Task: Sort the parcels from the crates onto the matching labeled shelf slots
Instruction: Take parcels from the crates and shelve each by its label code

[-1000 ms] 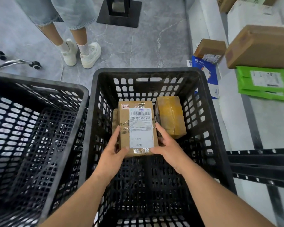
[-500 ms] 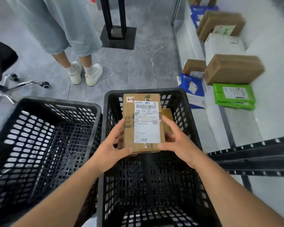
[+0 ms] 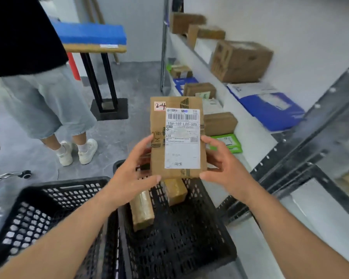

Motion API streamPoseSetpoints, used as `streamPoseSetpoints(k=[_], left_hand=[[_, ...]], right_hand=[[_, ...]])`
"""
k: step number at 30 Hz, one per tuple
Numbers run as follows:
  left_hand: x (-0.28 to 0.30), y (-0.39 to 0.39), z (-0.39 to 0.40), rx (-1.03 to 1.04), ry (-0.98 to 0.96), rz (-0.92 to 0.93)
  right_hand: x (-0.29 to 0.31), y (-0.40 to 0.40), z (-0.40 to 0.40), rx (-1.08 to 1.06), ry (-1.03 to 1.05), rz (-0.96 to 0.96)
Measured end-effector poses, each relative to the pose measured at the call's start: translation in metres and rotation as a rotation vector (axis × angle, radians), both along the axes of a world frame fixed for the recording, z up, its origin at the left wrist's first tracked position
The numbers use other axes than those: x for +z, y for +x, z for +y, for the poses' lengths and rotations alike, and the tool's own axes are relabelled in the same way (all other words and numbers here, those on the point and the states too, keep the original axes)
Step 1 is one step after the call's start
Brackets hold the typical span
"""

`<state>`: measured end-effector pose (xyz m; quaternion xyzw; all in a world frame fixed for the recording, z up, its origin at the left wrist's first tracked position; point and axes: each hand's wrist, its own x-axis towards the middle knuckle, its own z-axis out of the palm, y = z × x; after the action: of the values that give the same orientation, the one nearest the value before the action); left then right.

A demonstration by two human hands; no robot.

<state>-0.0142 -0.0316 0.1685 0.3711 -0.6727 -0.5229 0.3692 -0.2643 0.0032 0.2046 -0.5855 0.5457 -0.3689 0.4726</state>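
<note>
The shelf unit (image 3: 226, 91) is running along your right, from about one o'clock up toward twelve, and it is already carrying boxes and flat mailers on two visible levels. Below you, two black crates are sitting side by side: the left crate (image 3: 48, 208) at seven o'clock is looking empty as far as its mesh shows, while the right crate (image 3: 210, 238) at six o'clock is still holding two taped brown parcels (image 3: 143, 210), lying near each other.

You are holding one cardboard parcel (image 3: 157, 158) up in front of you, dead centre, above the far end of the right crate and clear of it. Your left hand (image 3: 133, 174) is gripping its left edge, thumb curled under the bottom corner, and your right hand (image 3: 224, 168) is clasping the right edge, fingers closed around the side. The shipping label (image 3: 182, 137) is facing you, and a small sticker (image 3: 160, 106) at the top left corner is reading 2-4 in handwriting.

So, as I judge it, you are at the reading step: the parcel is out of the crate and you are checking its code. The next move is calling for you to find the slot marked 2-4 on the shelving at one to two o'clock; the slot labels themselves are too blurred to read here, so you are needing a closer look before setting it down.
</note>
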Motion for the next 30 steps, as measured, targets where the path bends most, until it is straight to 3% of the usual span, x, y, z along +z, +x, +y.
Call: streamPoseSetpoints(k=[16, 30], left_hand=[[0.116, -0.077, 0.116, -0.227, -0.276, 0.114], [0.154, -0.172, 0.268, -0.485, -0.377, 0.161]], right_hand=[[0.114, -0.059, 0.182, -0.239, -0.262, 0.013], [0.146, -0.121, 0.393, -0.513, -0.42, 0.085]])
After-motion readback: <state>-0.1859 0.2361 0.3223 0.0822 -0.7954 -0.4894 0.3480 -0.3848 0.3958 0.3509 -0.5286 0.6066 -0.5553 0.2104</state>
